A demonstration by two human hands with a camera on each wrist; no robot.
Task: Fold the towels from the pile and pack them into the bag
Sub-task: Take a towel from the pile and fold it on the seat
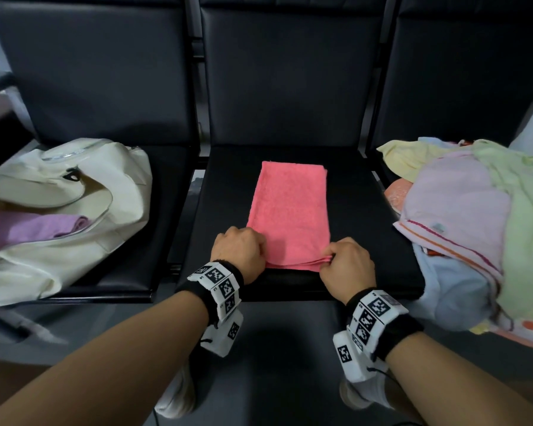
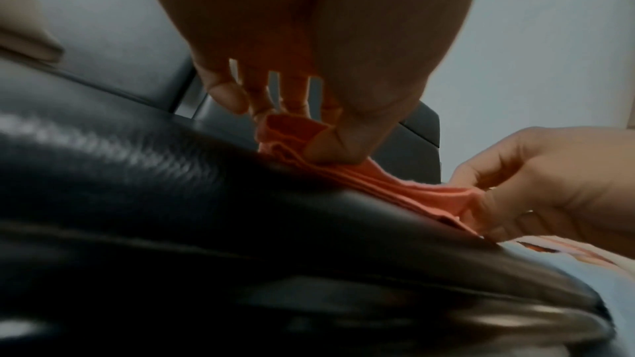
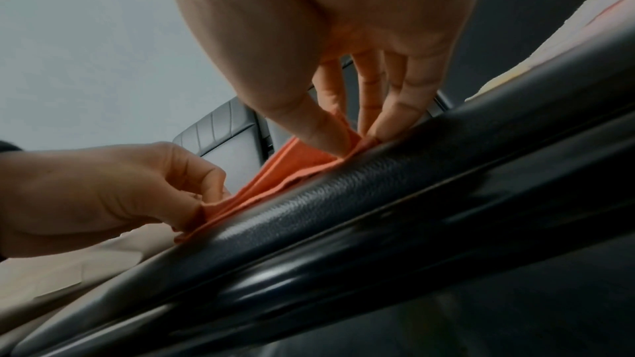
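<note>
1. The pink towel [image 1: 288, 215] lies as a long strip on the middle seat [image 1: 366, 241], flat for folding.
2. My left hand [image 1: 239, 252] and right hand [image 1: 346, 262] each pinch a near corner through all layers, I think to fold it away from me.
3. The bag [image 1: 74, 179] waits open at left, and the pile [image 1: 474, 210] lies at right.

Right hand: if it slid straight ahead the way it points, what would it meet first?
Probably only more of the pink towel, whose near corner the right hand pinches; beyond that, the middle seat's black backrest.
</note>
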